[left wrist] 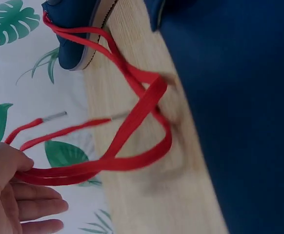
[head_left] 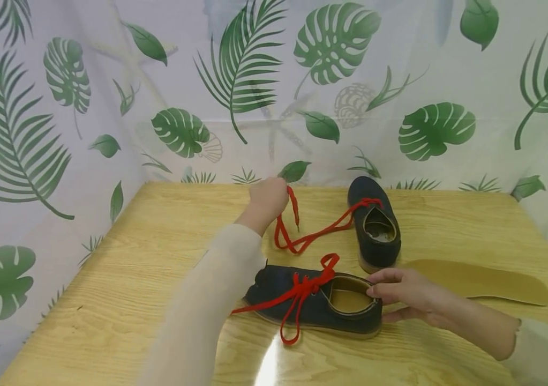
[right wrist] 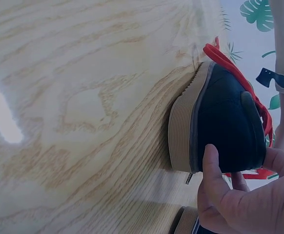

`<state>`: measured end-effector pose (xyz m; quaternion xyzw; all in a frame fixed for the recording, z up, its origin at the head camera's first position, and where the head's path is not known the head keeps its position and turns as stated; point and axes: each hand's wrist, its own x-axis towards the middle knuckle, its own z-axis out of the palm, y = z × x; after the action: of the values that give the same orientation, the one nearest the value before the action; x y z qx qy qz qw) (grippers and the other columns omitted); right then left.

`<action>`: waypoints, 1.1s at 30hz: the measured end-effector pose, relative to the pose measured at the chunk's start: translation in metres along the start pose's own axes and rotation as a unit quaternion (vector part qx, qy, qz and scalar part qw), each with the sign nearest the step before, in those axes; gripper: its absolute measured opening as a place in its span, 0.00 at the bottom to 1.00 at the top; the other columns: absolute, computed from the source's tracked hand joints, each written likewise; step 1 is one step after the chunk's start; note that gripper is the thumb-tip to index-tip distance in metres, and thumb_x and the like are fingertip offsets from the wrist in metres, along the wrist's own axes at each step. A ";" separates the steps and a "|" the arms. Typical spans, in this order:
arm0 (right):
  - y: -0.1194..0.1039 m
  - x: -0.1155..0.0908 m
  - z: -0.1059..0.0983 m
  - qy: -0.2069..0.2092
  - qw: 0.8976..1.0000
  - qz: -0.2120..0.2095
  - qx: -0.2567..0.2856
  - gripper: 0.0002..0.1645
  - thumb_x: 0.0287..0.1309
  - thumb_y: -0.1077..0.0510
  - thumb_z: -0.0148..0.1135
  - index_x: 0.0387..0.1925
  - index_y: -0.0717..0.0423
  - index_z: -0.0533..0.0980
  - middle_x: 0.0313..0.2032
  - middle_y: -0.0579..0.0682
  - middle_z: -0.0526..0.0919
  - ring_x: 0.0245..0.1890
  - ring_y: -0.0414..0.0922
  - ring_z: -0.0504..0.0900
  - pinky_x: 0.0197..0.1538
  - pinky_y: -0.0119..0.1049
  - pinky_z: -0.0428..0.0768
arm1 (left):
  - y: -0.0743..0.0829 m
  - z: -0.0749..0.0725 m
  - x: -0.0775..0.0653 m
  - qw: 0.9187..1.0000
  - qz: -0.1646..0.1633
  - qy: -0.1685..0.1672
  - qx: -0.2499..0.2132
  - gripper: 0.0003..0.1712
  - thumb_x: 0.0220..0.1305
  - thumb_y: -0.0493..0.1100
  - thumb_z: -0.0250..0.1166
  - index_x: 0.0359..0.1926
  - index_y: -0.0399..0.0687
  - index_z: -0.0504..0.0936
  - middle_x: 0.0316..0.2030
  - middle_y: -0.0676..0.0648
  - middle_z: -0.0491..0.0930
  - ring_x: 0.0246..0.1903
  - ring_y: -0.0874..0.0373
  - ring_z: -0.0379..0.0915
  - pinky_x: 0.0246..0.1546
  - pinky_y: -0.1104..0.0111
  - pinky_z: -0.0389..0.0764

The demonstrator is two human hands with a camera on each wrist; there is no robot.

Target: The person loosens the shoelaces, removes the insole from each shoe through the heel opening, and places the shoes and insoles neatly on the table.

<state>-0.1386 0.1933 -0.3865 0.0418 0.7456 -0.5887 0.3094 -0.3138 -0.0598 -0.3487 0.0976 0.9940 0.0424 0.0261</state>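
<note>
My left hand (head_left: 270, 199) is raised over the back of the table and pinches red shoelaces (left wrist: 139, 112) between thumb and fingers; two tipped ends stick out past the thumb. The laces droop in loops to the far dark blue shoe (head_left: 369, 201), whose toe points at the wall. Nearer, a second dark blue shoe (head_left: 274, 284) lies with its toe to the left, its red lace (head_left: 308, 287) tied in a bow. My right hand (head_left: 415, 297) grips this near shoe round the heel, fingers on both sides of it.
A tan insole (head_left: 483, 281) lies on the wooden table (head_left: 124, 289) at the right, behind my right forearm. A white cloth with green leaves (head_left: 254, 80) hangs along the back and sides.
</note>
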 end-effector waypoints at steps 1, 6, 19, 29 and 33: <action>0.000 0.000 0.000 0.001 1.000 0.001 0.000 0.24 0.61 0.57 0.59 0.56 0.66 0.70 0.45 0.52 0.77 0.42 0.49 0.77 0.43 0.47 0.83 | 0.000 0.004 0.000 1.000 -0.010 -0.008 -0.004 0.14 0.70 0.41 0.48 0.36 0.48 0.81 0.37 0.48 0.82 0.35 0.55 0.78 0.37 0.58 0.80; 0.001 0.000 0.001 0.001 1.000 0.001 0.001 0.23 0.61 0.58 0.59 0.55 0.65 0.71 0.44 0.52 0.77 0.41 0.48 0.77 0.43 0.47 0.83 | -0.001 0.024 0.002 0.997 -0.010 -0.059 -0.039 0.11 0.68 0.38 0.49 0.38 0.45 0.79 0.35 0.48 0.80 0.34 0.55 0.75 0.37 0.58 0.79; 0.001 0.002 -0.001 -0.001 1.000 -0.006 0.002 0.24 0.61 0.57 0.58 0.55 0.66 0.70 0.44 0.52 0.77 0.42 0.48 0.78 0.43 0.47 0.83 | -0.008 0.033 -0.010 0.980 0.083 -0.106 -0.144 0.27 0.66 0.45 0.59 0.10 0.50 0.64 0.09 0.55 0.54 0.11 0.63 0.46 0.17 0.73 0.53; 0.000 0.002 -0.002 0.005 1.000 -0.002 0.002 0.25 0.60 0.57 0.59 0.55 0.65 0.70 0.45 0.52 0.77 0.42 0.48 0.77 0.43 0.46 0.83 | -0.029 0.020 -0.046 0.926 0.086 -0.181 -0.320 0.17 0.64 0.47 0.62 0.45 0.39 0.85 0.39 0.43 0.85 0.35 0.53 0.83 0.33 0.69 0.83; 0.002 0.002 0.000 0.003 1.000 0.000 0.008 0.24 0.59 0.56 0.61 0.55 0.65 0.71 0.45 0.52 0.76 0.41 0.47 0.78 0.43 0.46 0.83 | -0.038 0.017 -0.066 0.874 0.086 -0.230 -0.419 0.19 0.64 0.46 0.61 0.47 0.34 0.83 0.37 0.41 0.85 0.36 0.50 0.84 0.38 0.62 0.84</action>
<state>-0.1397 0.1932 -0.3890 0.0465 0.7419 -0.5944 0.3067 -0.2554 -0.1082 -0.3660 0.1699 0.8366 0.4337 0.2885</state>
